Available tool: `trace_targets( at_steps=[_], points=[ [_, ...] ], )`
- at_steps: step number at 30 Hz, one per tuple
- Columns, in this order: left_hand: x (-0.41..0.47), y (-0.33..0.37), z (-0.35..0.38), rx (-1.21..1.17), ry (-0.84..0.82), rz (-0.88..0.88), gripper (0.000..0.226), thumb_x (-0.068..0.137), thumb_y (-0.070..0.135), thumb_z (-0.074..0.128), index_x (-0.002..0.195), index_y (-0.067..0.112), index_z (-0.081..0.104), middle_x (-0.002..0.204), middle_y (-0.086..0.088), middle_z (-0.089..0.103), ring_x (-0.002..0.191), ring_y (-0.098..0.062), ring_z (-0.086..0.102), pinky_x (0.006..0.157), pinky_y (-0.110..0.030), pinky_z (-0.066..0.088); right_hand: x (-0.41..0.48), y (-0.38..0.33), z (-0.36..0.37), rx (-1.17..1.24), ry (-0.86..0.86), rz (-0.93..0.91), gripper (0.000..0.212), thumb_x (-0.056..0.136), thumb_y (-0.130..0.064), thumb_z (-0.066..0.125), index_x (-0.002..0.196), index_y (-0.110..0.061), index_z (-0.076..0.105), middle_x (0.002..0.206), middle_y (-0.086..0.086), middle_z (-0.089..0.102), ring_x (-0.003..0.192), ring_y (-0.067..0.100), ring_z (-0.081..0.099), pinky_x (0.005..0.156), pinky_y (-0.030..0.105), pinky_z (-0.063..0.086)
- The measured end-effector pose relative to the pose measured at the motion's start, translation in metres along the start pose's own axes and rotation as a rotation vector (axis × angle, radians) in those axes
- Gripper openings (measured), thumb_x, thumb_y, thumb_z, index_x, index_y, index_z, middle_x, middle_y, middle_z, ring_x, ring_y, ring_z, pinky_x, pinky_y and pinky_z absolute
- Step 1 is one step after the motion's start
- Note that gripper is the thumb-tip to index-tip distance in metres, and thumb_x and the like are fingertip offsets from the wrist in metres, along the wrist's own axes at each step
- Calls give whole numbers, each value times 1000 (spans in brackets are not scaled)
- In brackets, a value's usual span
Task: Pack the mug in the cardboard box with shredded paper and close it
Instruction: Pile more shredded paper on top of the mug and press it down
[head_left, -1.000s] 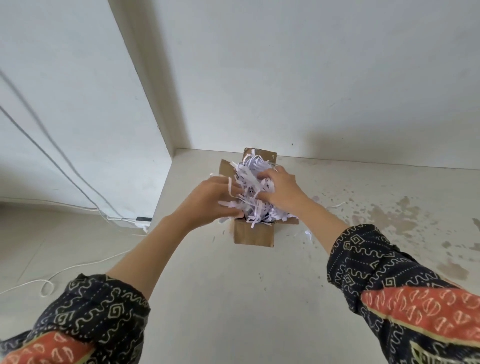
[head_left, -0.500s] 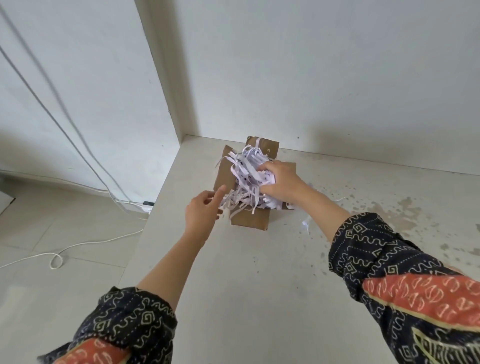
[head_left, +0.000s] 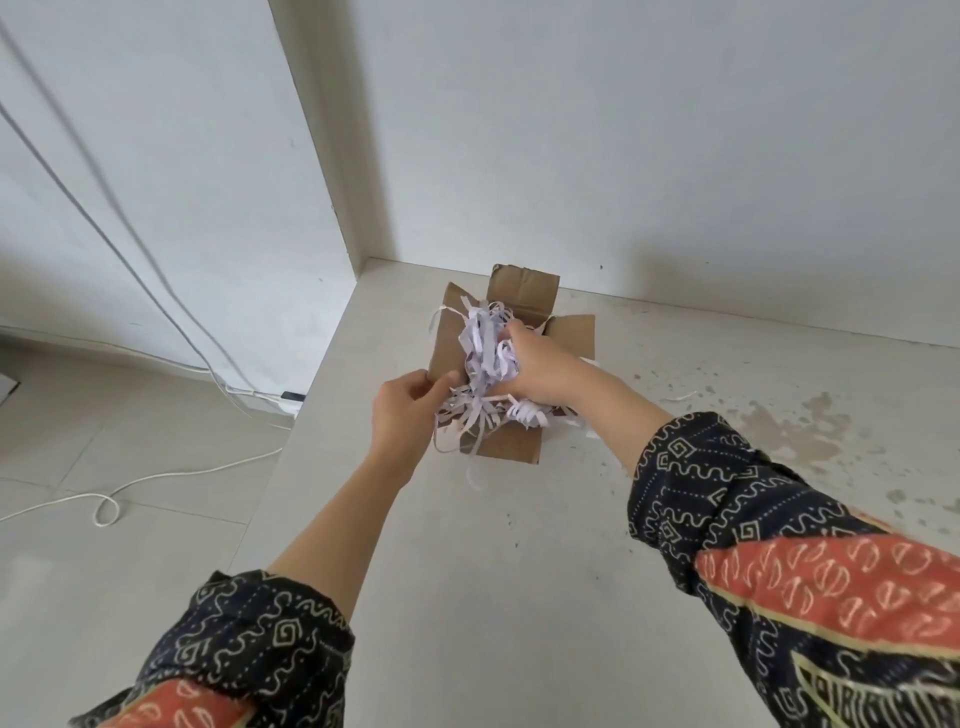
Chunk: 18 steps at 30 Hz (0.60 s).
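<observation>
A small brown cardboard box (head_left: 511, 449) stands on a pale countertop (head_left: 493, 571) near the back left corner, its flaps up. White shredded paper (head_left: 485, 353) heaps out of its top and hangs over the front. My right hand (head_left: 537, 371) presses down on the heap from the right, fingers curled into the strips. My left hand (head_left: 408, 413) pinches the lower corner of the box's left flap (head_left: 448, 338). The mug is hidden; I cannot see it.
The countertop's left edge drops to a tiled floor (head_left: 104, 519) where white cables (head_left: 156, 475) lie. White walls stand close behind the box. Brown stains (head_left: 800, 426) and loose paper strips mark the counter to the right.
My left hand let go of the shredded paper, drew back, then took hold of the box's left flap. My right hand stayed on the heap and pushed it lower.
</observation>
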<state>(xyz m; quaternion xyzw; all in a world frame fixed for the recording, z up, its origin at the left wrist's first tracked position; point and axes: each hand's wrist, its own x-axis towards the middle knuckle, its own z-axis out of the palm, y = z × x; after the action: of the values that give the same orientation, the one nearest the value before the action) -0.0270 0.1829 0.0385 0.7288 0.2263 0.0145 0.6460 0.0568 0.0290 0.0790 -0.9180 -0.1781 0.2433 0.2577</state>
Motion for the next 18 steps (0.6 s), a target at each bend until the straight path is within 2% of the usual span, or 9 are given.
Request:
trace_targets(
  at_steps=[2, 4, 6, 7, 9, 11, 13, 15, 18],
  points=[
    [0, 0, -3, 4, -17, 14, 42, 74, 45, 71, 69, 3, 65, 63, -7, 56, 63, -18, 48, 71, -53, 53, 9, -2, 4, -19, -4, 28, 84, 77, -32, 76, 138, -5, 25, 126, 13, 51, 102, 25, 54, 75, 29, 41],
    [0, 1, -5, 28, -20, 25, 35, 83, 35, 70, 64, 6, 63, 53, 5, 51, 56, -14, 41, 58, -38, 42, 17, -2, 7, -72, -9, 40, 79, 81, -25, 72, 138, -1, 23, 119, 17, 53, 88, 23, 51, 68, 30, 39],
    [0, 2, -5, 54, -31, 39, 34, 87, 27, 67, 58, 11, 60, 46, 12, 47, 50, -10, 39, 57, -29, 34, 22, -3, 11, -146, 25, 47, 73, 84, -17, 67, 138, 1, 22, 117, 21, 53, 86, 26, 50, 62, 29, 37],
    [0, 2, -5, 42, -42, 36, 33, 87, 26, 67, 59, 10, 60, 48, 11, 52, 50, -10, 46, 58, -29, 39, 24, -3, 15, -187, 58, 59, 69, 85, -15, 64, 137, 0, 22, 119, 21, 52, 90, 29, 52, 63, 29, 38],
    [1, 1, -6, -42, -48, 21, 27, 87, 23, 68, 67, 5, 66, 64, -2, 65, 61, -16, 64, 68, -35, 53, 27, -6, 27, -237, 133, 74, 67, 84, -16, 64, 137, -5, 23, 124, 20, 48, 104, 35, 54, 72, 34, 40],
    [0, 0, -8, -108, -44, 2, 24, 88, 18, 66, 70, 2, 66, 71, -11, 68, 67, -22, 70, 71, -34, 58, 28, -9, 31, -189, 133, 62, 71, 82, -15, 67, 138, -9, 24, 129, 18, 45, 113, 36, 51, 83, 38, 42],
    [0, 0, -6, -104, -37, -11, 25, 88, 17, 66, 68, 2, 64, 63, -4, 67, 63, -19, 69, 70, -34, 58, 23, -8, 21, -22, 39, 44, 73, 79, -17, 70, 140, -11, 28, 135, 14, 45, 120, 33, 49, 94, 39, 43],
    [0, 2, -4, -79, -35, -25, 25, 88, 18, 67, 67, 6, 64, 55, 7, 65, 59, -13, 68, 61, -27, 56, 11, -5, 2, 162, -25, 49, 68, 79, -25, 67, 139, -13, 37, 144, 10, 38, 129, 28, 41, 104, 40, 38],
    [-3, 7, -1, -90, -44, -47, 21, 87, 19, 68, 68, 9, 66, 62, 6, 70, 69, -17, 73, 59, -20, 51, -7, 0, -13, 9, 38, -36, 55, 82, -36, 57, 132, -14, 48, 150, 2, 26, 140, 24, 17, 113, 46, 20]
  ],
)
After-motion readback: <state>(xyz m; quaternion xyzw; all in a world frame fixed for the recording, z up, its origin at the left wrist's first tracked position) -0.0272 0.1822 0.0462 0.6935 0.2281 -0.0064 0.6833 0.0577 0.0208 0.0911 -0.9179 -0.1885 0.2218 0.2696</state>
